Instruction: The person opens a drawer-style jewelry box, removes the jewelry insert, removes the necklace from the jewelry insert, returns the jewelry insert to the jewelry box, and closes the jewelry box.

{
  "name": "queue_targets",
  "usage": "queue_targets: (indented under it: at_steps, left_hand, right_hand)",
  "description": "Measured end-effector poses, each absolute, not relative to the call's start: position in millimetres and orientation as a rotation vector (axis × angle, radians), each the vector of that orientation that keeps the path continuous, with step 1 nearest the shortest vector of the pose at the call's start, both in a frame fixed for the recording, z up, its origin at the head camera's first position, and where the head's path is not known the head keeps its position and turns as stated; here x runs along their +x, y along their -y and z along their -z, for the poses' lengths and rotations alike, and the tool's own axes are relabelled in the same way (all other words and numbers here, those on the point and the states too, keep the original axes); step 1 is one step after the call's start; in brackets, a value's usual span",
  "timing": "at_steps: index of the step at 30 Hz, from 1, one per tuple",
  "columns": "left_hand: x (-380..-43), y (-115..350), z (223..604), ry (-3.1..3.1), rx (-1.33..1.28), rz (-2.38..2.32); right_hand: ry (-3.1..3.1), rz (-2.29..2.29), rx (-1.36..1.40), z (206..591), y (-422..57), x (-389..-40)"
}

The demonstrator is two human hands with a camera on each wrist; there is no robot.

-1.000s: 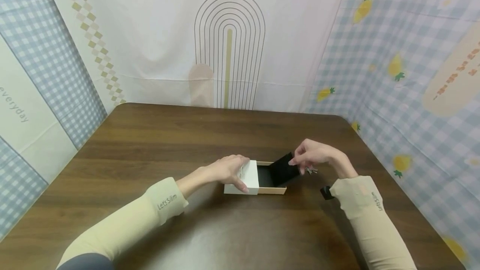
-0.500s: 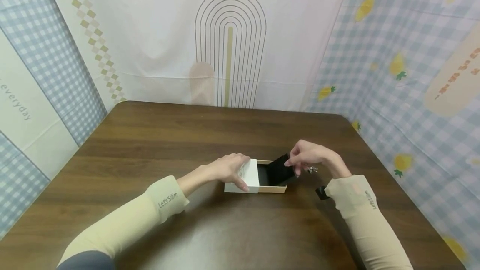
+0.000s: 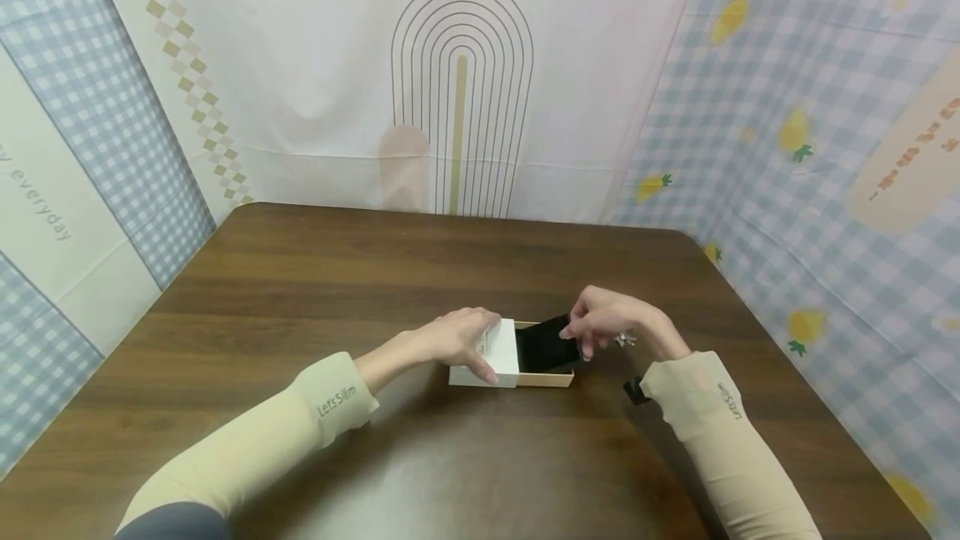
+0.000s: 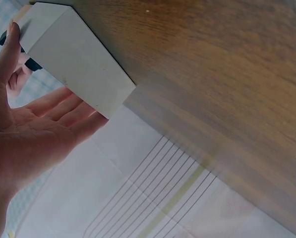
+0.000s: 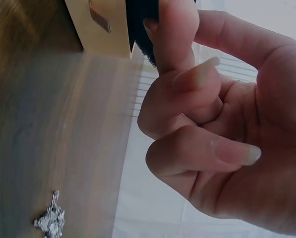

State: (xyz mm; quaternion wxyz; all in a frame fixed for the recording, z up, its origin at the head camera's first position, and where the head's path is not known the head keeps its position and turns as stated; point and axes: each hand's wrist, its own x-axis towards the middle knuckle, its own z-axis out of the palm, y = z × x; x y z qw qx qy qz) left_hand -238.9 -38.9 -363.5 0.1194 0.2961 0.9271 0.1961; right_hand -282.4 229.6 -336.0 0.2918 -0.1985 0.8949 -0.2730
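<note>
A white box sleeve (image 3: 507,352) lies on the table with its tan-edged drawer (image 3: 545,380) pulled out to the right. My left hand (image 3: 450,340) grips the sleeve from both sides; in the left wrist view, the thumb is at one side of the white box (image 4: 86,62) and the fingers at the other. My right hand (image 3: 609,317) pinches the right edge of a flat black pad (image 3: 542,345), which tilts low over the drawer. In the right wrist view, the pad's dark edge (image 5: 142,22) shows between thumb and forefinger, with the other fingers curled.
A small silver ornament (image 3: 625,340) lies on the table just right of the drawer, partly behind my right wrist. The brown table (image 3: 337,273) reaches back to a hanging printed cloth (image 3: 315,65). A small black device (image 3: 635,391) sits at the right cuff.
My right hand has moved left and slightly down, and the black pad has tipped from steep to nearly flat over the drawer. The left hand and the sleeve have stayed in place.
</note>
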Motion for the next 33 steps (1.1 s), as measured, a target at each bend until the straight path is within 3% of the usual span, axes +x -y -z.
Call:
queue_targets:
  at_steps: [33]
  left_hand:
    - [-239, 38, 363, -2.7, 0.876, -0.588]
  right_hand:
    - [-2.439, 0.576, -0.549, 342, -207, -282]
